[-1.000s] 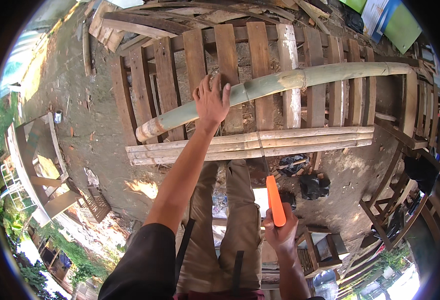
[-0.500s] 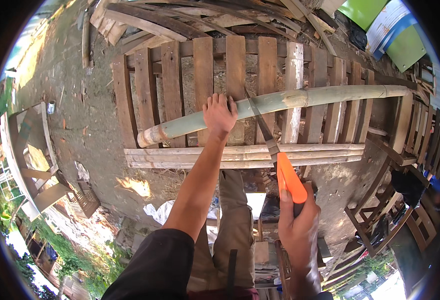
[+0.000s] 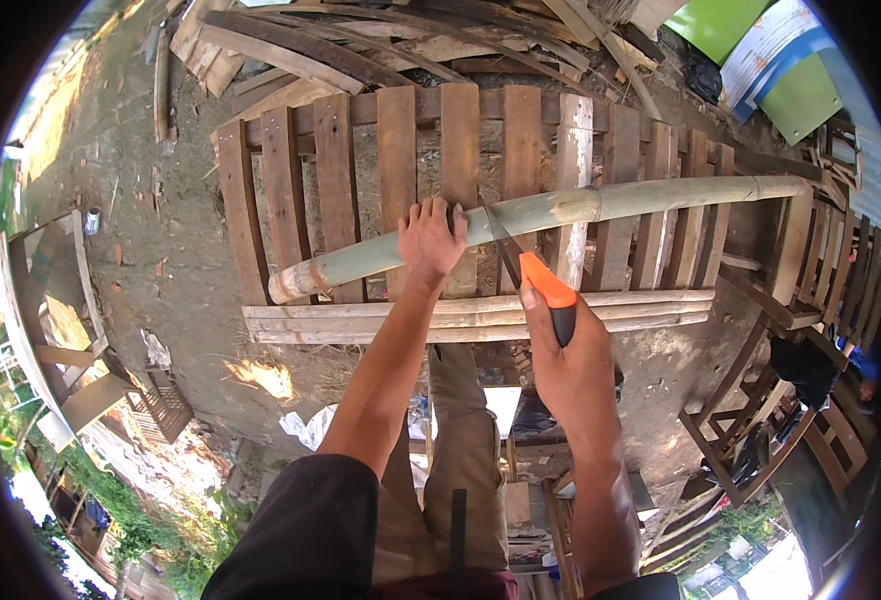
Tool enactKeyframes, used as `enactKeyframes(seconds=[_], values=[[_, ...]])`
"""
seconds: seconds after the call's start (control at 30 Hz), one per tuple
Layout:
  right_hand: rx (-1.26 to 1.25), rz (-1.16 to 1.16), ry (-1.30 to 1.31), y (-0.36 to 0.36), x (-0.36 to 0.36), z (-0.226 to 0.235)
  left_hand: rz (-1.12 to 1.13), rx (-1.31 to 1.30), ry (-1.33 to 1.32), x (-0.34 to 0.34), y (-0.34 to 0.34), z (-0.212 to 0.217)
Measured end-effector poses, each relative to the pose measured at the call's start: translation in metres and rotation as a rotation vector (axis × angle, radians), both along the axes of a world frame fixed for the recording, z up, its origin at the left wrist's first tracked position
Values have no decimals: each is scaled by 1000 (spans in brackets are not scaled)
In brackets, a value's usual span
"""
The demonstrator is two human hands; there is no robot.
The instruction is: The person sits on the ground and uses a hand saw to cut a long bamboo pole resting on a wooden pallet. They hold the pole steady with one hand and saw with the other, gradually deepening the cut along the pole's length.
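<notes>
A long green bamboo pole (image 3: 651, 197) lies slantwise over the slats of a wooden bench (image 3: 398, 190), its left end nearer me. My left hand (image 3: 433, 240) is wrapped over the pole left of its middle, fingers on the far side. In my right hand (image 3: 571, 350) is a hand saw (image 3: 504, 243), gripped by its orange and black handle. The saw's blade crosses the bamboo just right of my left hand, tip beyond the far side. How deep the blade sits in the bamboo I cannot tell.
Split bamboo strips (image 3: 361, 322) form the bench's near edge. Behind it lies a heap of old planks (image 3: 311, 50). Wooden frames (image 3: 751, 400) stand at the right, and a small can (image 3: 93, 221) is on the dirt ground at the left.
My right hand has pushed the saw forward and slightly left, so the handle is closer to the bamboo. My left hand keeps its hold on the pole. The whole view has shifted slightly.
</notes>
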State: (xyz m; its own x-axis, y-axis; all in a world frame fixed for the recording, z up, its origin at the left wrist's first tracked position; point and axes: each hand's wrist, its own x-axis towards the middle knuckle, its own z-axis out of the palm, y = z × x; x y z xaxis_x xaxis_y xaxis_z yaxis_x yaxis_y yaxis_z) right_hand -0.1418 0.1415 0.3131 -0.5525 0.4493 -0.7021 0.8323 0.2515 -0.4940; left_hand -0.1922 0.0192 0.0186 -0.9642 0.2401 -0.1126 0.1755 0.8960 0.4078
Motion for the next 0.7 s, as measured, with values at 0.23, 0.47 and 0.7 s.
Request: enactKeyframes(seconds=[0.23, 0.47, 0.7], values=[[114, -27, 231, -28, 86, -21, -320, 92, 99, 11, -21, -4], [109, -93, 216, -39, 106, -21, -432, 98, 122, 17, -28, -12], [90, -149, 117, -43, 90, -15, -317, 50, 93, 15, -22, -13]])
